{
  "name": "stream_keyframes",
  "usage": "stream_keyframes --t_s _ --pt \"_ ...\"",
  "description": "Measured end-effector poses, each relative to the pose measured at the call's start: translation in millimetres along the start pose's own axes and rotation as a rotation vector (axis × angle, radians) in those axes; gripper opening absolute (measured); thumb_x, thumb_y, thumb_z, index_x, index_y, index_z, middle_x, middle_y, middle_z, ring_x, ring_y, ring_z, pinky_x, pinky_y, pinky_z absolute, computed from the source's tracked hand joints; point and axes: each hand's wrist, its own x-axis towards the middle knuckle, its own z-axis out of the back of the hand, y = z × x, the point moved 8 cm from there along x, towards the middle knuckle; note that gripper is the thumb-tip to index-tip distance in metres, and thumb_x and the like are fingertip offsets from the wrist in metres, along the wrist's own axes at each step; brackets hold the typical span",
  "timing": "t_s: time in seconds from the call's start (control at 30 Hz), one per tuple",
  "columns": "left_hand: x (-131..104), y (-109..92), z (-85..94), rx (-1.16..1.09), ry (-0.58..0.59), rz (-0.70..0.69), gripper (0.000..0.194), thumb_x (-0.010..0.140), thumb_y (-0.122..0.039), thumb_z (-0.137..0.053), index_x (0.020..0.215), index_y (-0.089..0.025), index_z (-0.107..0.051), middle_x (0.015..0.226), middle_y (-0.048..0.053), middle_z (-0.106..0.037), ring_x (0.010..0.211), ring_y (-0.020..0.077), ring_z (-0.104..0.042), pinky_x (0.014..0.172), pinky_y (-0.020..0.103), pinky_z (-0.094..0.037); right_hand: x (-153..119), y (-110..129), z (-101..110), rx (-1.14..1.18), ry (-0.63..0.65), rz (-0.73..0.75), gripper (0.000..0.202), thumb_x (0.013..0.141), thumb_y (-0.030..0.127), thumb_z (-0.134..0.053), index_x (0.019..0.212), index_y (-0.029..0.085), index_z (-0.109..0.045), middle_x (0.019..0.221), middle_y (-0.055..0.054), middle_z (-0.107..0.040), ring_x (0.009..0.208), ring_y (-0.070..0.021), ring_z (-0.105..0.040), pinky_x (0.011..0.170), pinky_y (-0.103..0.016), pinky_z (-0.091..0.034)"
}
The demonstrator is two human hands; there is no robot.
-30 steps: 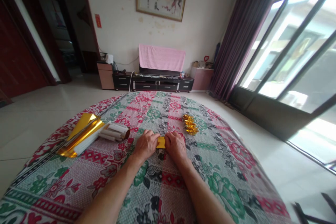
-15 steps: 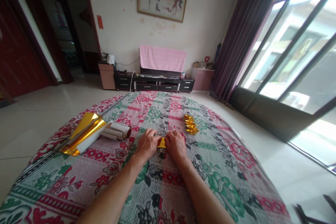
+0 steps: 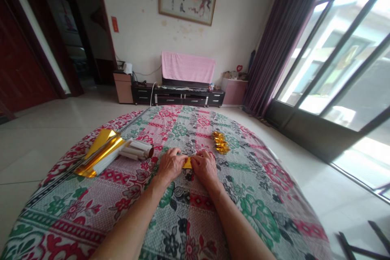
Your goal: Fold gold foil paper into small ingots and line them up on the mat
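A small piece of gold paper (image 3: 187, 163) lies between my two hands at the middle of the table. My left hand (image 3: 171, 165) pinches its left end, and my right hand (image 3: 204, 165) grips the right end with bent fingers. Folded gold pieces (image 3: 221, 143) stand in a short row beyond my right hand. To the left, a roll of gold foil sheets (image 3: 105, 150) lies on the cloth, with white rolled tubes (image 3: 137, 150) at its right end. My fingers cover the ends of the small paper.
A flowered cloth (image 3: 179, 130) covers the round table. Behind it is a low black cabinet (image 3: 172, 100) with a pink cloth (image 3: 188, 66) above. Windows (image 3: 338, 57) and a purple curtain (image 3: 271, 40) are at the right, and dark legs of some furniture (image 3: 359, 250) show at the lower right.
The fingers of both hands have shifted slightly on the gold paper, with the fingertips now nearer each other along its far edge. The view has moved a little.
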Motion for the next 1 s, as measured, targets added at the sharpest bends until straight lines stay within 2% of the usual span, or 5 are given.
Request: stream_keyframes --t_s 0.13,0.33,0.53,0.77,1.0 --pt "0 3 -0.8 0.014 -0.011 0.019 0.023 0.081 -0.024 -0.052 0.095 -0.03 -0.07 0.098 0.005 -0.057 0.092 0.0191 -0.049 0.084 0.031 -0.04 -2 -5 2 -0.017 -0.022 -0.039 0.023 0.085 0.025 -0.05 0.072 0.022 -0.068 0.086 -0.005 -0.056 0.082 -0.0152 -0.047 0.078 -0.027 -0.033" --pt "-1 4 0.4 0.038 -0.04 0.016 0.023 0.081 -0.025 -0.051 0.095 -0.029 -0.069 0.1 0.006 -0.057 0.092 0.0196 -0.05 0.084 0.032 -0.041 -1 -14 1 0.0 -0.056 -0.076 0.014 0.08 0.025 -0.055 0.084 0.024 -0.068 0.087 -0.005 -0.056 0.083 -0.0164 -0.048 0.078 -0.028 -0.035" --pt "1 5 -1.7 0.041 -0.035 0.018 0.023 0.081 -0.025 -0.05 0.094 -0.026 -0.069 0.096 0.006 -0.058 0.09 0.0194 -0.051 0.083 0.032 -0.041 3 -21 -3 0.004 -0.043 -0.169 0.012 0.075 0.021 -0.057 0.071 0.021 -0.068 0.081 -0.005 -0.059 0.078 -0.0155 -0.05 0.073 -0.025 -0.035" --pt "33 8 -7.7 -0.056 -0.043 0.031 0.028 0.081 -0.018 -0.048 0.104 -0.02 -0.064 0.095 0.007 -0.06 0.091 0.0183 -0.053 0.084 0.03 -0.042 34 -47 -16 0.059 -0.047 -0.314 0.017 0.074 0.024 -0.054 0.068 0.019 -0.069 0.07 -0.004 -0.061 0.064 -0.0131 -0.053 0.062 -0.022 -0.035" --pt "61 16 -24.4 -0.103 -0.025 0.073 0.028 0.084 -0.018 -0.042 0.101 -0.02 -0.065 0.092 0.007 -0.061 0.09 0.0172 -0.054 0.083 0.028 -0.042 62 -61 -28 0.071 0.015 -0.355 0.019 0.075 0.026 -0.053 0.07 0.019 -0.07 0.071 -0.003 -0.064 0.066 -0.0134 -0.056 0.06 -0.021 -0.034"
